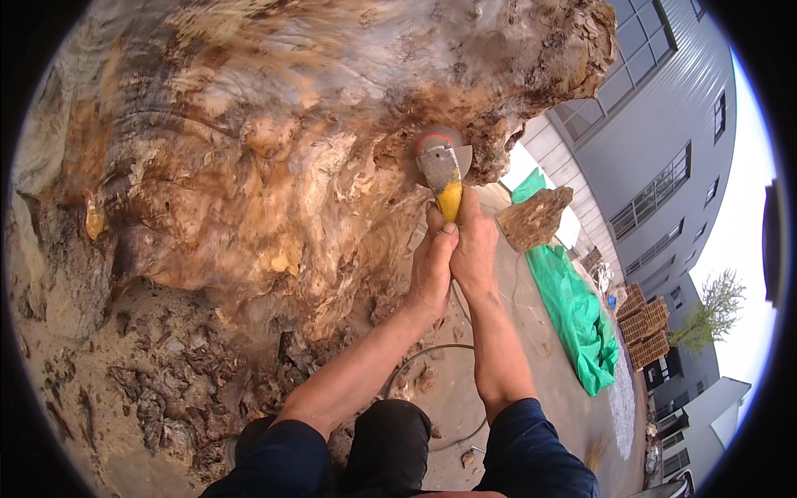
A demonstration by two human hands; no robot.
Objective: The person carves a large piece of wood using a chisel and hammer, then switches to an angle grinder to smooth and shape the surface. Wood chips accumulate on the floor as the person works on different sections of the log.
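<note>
- Dark navy sleeves, pushed up above the elbows, leave both forearms bare.
- The left hand and the right hand wear no gloves.
- Dark, nearly black trousers cover the knees at the lower edge.

No packages, labels, signs or screens are visible.
</note>
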